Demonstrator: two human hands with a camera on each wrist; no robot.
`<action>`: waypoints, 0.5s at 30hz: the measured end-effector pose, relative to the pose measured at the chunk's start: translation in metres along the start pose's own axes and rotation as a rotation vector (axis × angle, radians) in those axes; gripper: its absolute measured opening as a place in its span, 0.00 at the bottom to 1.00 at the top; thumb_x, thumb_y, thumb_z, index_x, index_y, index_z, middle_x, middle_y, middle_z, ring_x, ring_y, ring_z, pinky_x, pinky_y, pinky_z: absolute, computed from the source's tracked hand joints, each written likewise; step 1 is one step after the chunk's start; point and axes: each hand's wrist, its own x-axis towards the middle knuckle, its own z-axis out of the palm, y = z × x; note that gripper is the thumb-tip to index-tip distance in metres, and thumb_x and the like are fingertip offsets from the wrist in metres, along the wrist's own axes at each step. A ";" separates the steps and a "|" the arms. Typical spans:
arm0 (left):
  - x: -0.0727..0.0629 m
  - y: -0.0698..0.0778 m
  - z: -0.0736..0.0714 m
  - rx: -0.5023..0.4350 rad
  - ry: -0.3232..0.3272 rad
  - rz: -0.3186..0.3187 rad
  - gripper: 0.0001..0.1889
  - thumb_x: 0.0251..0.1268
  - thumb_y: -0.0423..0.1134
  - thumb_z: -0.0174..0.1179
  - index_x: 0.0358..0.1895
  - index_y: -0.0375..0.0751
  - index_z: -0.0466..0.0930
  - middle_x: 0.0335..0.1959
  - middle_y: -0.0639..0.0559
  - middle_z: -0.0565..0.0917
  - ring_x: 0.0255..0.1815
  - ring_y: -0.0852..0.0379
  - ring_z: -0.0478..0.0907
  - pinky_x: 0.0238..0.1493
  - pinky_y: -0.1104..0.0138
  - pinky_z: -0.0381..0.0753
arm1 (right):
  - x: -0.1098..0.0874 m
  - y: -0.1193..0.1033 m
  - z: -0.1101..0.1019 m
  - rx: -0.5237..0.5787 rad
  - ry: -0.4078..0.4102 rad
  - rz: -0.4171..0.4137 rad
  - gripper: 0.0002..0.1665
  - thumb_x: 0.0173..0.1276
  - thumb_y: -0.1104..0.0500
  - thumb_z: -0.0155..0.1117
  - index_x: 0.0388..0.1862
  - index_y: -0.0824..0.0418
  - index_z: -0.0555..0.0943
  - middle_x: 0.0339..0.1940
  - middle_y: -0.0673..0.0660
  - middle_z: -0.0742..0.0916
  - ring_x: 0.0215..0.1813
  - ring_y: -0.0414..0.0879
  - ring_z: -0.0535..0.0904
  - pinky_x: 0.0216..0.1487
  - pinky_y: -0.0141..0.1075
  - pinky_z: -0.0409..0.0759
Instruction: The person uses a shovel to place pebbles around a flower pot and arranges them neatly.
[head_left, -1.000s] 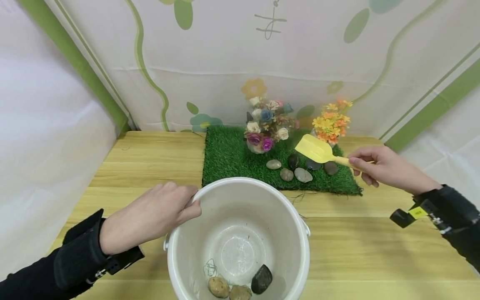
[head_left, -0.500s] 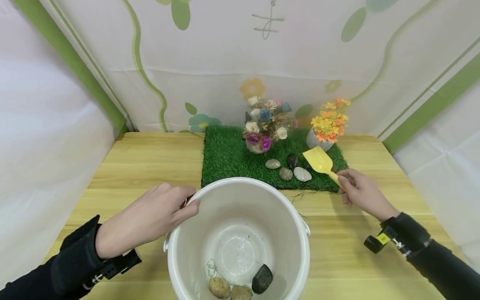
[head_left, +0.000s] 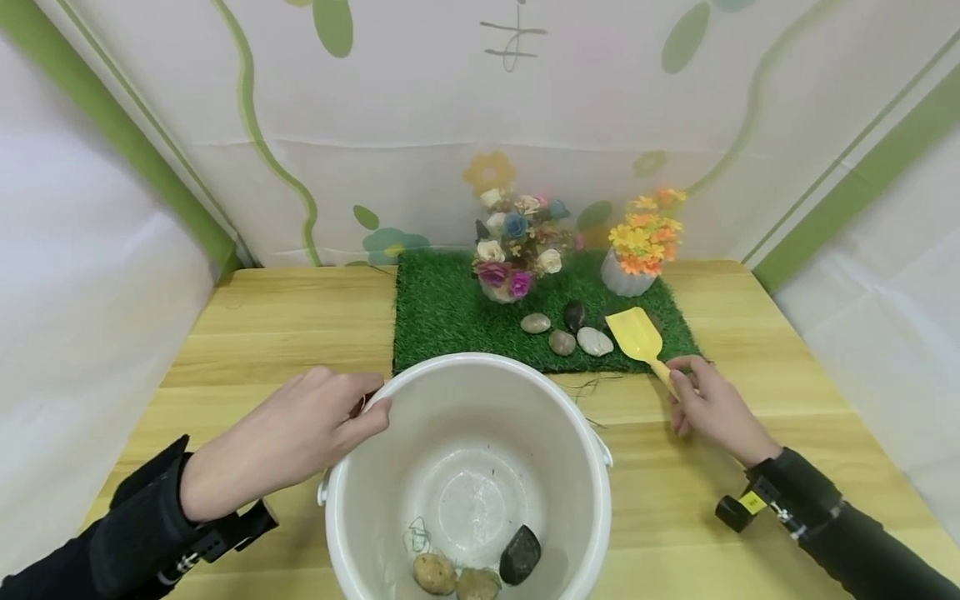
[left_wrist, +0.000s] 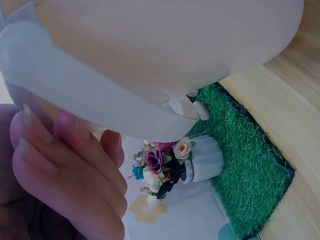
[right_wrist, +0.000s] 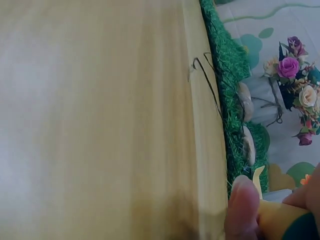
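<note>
A white plastic bucket (head_left: 579,433) stands at the front middle in the head view. Inside it lie two tan stones (head_left: 434,573) and one black stone (head_left: 521,555). My left hand (head_left: 288,437) grips the bucket's rim at the left; in the left wrist view its fingers curl up beneath the rim. On the right, my right hand (head_left: 716,408) pinches the handle of a small yellow shovel (head_left: 636,335). The shovel's blade is over the right part of the green grass mat (head_left: 442,325), overlapping a dark stone. Several other stones (head_left: 595,341) lie just left of the blade.
On the mat stand a pot of mixed flowers (head_left: 513,250) and, further right, a white pot of orange and yellow flowers (head_left: 628,275). Thin dark strands (right_wrist: 205,80) lie at the mat's front edge. A patterned cloth (head_left: 360,108) hangs behind the wooden table (head_left: 300,325).
My right hand has moved left and toward me, lowering the shovel from before the orange flowers to the stones at the right. The left hand keeps hold of the rim.
</note>
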 end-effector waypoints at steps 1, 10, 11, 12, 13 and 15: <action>0.000 0.000 0.000 -0.002 -0.003 -0.002 0.14 0.77 0.43 0.52 0.27 0.53 0.71 0.15 0.63 0.64 0.15 0.68 0.66 0.20 0.68 0.68 | -0.001 0.000 0.002 0.012 -0.008 0.002 0.27 0.86 0.57 0.40 0.71 0.77 0.58 0.29 0.63 0.83 0.22 0.53 0.81 0.24 0.44 0.82; -0.001 -0.001 0.000 -0.006 0.005 -0.007 0.15 0.77 0.43 0.51 0.25 0.54 0.69 0.15 0.63 0.62 0.14 0.68 0.64 0.19 0.69 0.65 | -0.006 -0.003 0.010 0.104 -0.080 0.075 0.30 0.86 0.55 0.41 0.73 0.76 0.53 0.36 0.66 0.81 0.27 0.57 0.84 0.27 0.45 0.84; -0.001 -0.001 0.000 -0.002 0.011 -0.005 0.16 0.77 0.43 0.51 0.25 0.53 0.69 0.15 0.63 0.62 0.14 0.68 0.63 0.19 0.69 0.64 | -0.006 -0.004 0.010 0.099 -0.090 0.089 0.30 0.85 0.55 0.41 0.73 0.75 0.52 0.36 0.66 0.81 0.28 0.57 0.84 0.27 0.45 0.84; -0.001 -0.001 0.000 0.002 0.016 -0.002 0.16 0.77 0.42 0.51 0.24 0.53 0.68 0.15 0.64 0.61 0.14 0.68 0.62 0.19 0.69 0.64 | -0.006 -0.005 0.010 0.088 -0.102 0.101 0.30 0.85 0.54 0.41 0.73 0.75 0.52 0.36 0.66 0.82 0.28 0.57 0.84 0.27 0.45 0.84; -0.001 -0.001 0.001 0.000 0.017 -0.001 0.16 0.77 0.42 0.51 0.24 0.53 0.68 0.15 0.64 0.61 0.14 0.68 0.62 0.19 0.69 0.64 | -0.007 -0.005 0.010 0.072 -0.110 0.112 0.31 0.85 0.54 0.41 0.73 0.75 0.53 0.35 0.64 0.82 0.28 0.56 0.84 0.28 0.45 0.84; -0.001 -0.002 0.001 -0.001 0.019 0.004 0.16 0.77 0.42 0.51 0.24 0.53 0.68 0.15 0.64 0.61 0.14 0.68 0.62 0.19 0.69 0.64 | -0.009 -0.005 0.010 0.037 -0.130 0.124 0.31 0.85 0.53 0.42 0.73 0.74 0.54 0.33 0.62 0.84 0.27 0.55 0.84 0.28 0.44 0.84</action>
